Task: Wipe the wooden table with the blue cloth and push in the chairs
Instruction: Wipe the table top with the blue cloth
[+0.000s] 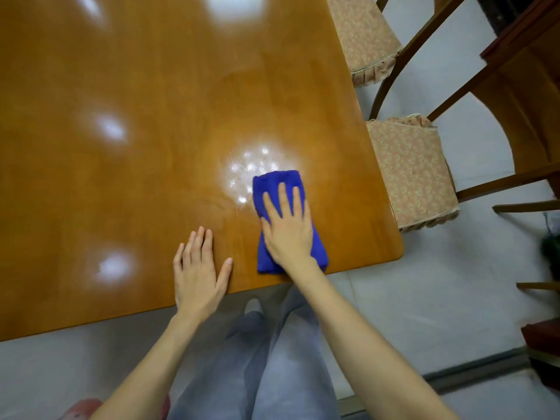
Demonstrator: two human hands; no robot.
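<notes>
Glossy wooden surface [136, 177]; near its right corner, the right grip [288, 228] pressed flat-fingered on the blue cloth [268, 184] to wipe; the left grip [198, 268] lay flat, likely bracing.

No readable text or labels.

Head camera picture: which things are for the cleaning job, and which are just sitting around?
For the job: blue cloth, pressed by the right hand; wooden table, left hand flat on it; near chair and far chair along its side.
Just there: dark wooden furniture at right; dark green thing on the floor; pinkish thing, bottom left.
</notes>
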